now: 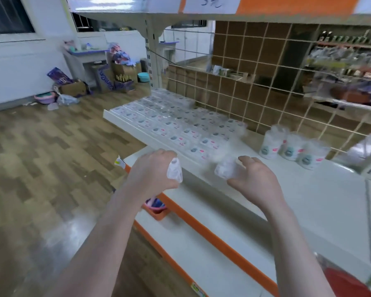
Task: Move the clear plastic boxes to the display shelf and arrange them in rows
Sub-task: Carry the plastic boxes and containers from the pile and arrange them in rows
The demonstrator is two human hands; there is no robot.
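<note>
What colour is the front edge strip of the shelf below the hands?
Orange, on the front edge strip; clearest in the head view.

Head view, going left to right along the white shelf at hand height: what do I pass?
Left hand gripping a clear plastic box → right hand holding another clear plastic box → three upright clear round tubs.

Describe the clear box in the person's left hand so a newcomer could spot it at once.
Start at the white display shelf with rows of clear boxes. Just before its near edge, the left hand grips a clear plastic box. Unlike the shelved ones, it is tilted on end, off the shelf.
</note>
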